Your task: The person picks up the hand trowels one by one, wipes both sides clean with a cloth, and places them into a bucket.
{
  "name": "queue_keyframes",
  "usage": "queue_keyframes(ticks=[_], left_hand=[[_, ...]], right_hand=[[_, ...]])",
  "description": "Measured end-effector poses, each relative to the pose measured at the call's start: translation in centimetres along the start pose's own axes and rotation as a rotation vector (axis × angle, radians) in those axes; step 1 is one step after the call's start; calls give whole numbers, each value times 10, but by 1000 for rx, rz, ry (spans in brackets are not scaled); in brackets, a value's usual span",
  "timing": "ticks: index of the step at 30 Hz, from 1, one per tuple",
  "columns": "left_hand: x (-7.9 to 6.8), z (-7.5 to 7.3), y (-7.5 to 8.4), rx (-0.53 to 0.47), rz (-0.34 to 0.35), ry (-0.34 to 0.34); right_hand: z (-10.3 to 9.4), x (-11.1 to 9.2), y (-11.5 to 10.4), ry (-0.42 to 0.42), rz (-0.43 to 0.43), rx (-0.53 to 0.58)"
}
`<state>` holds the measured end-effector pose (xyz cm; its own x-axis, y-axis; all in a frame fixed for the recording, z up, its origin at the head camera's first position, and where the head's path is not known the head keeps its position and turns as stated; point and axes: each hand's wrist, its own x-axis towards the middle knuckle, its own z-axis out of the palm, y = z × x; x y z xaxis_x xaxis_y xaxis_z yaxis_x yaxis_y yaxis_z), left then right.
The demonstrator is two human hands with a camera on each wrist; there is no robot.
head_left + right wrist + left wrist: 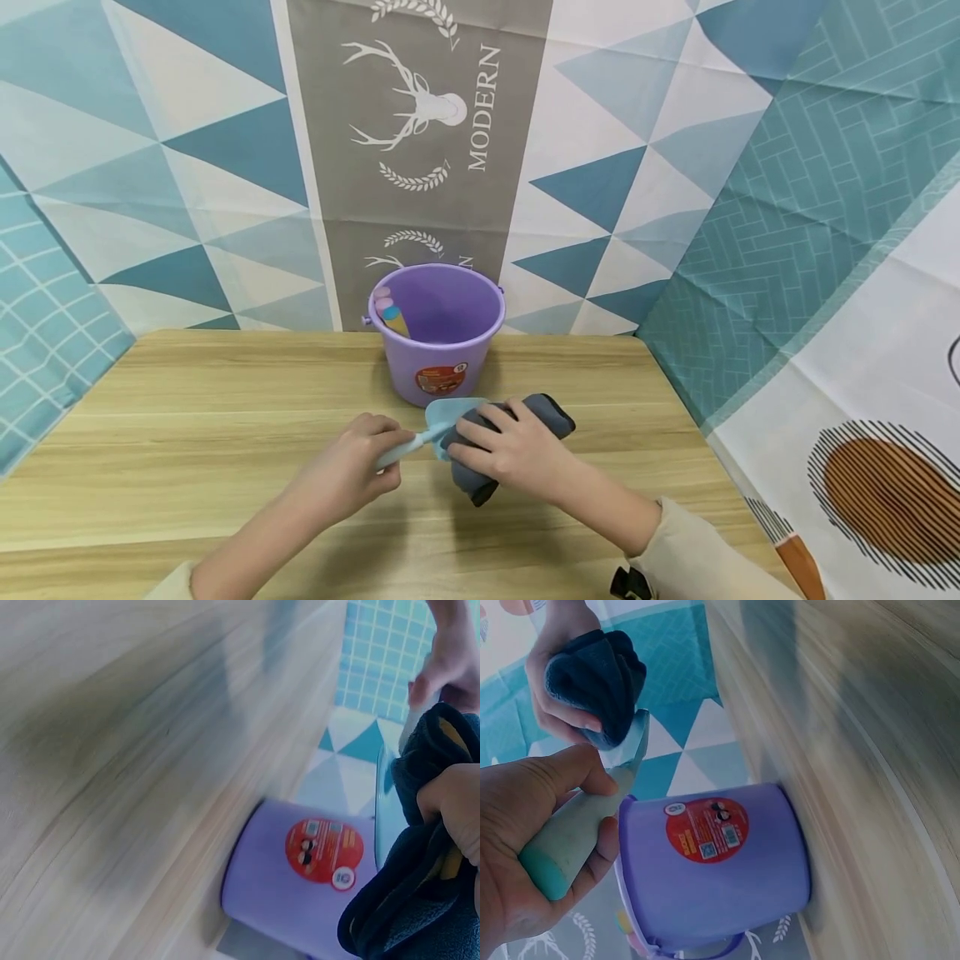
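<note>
A small light blue shovel (452,410) with a pale handle is held up over the table, its broad blade near the front of the bucket. My left hand (360,462) grips the handle; the left wrist view shows the handle's teal end (544,874) by the palm. My right hand (517,450) holds a bunched dark blue-grey cloth (551,415) with black edging. The cloth is against the blade and covers part of it. In the right wrist view, my right thumb (454,802) presses into the cloth's folds.
A purple bucket (420,362) with a red label stands at the back of the wooden table (225,417). Several colourful cylindrical pieces (392,315) lean inside it on the left. Patterned fabric (600,167) hangs behind and at both sides.
</note>
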<state>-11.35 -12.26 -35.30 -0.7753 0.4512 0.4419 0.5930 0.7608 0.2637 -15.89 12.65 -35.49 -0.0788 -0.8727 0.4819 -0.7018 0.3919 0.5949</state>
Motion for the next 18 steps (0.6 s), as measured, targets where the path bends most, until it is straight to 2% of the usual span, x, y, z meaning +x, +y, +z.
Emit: queue_keyframes(ticks=[3,5,12,18], left_hand=[[2,1,3,-4,18,-8],[3,1,4,-11,21,-5],[1,-1,4,-29,44,36],[-1,0,3,-11,57,66]], right_hand=[[1,4,-4,0,-32,-19],[0,5,-5,-32,-27,-19],[-8,4,-2,-197,65,29],[-9,-1,9,-230,132,9]])
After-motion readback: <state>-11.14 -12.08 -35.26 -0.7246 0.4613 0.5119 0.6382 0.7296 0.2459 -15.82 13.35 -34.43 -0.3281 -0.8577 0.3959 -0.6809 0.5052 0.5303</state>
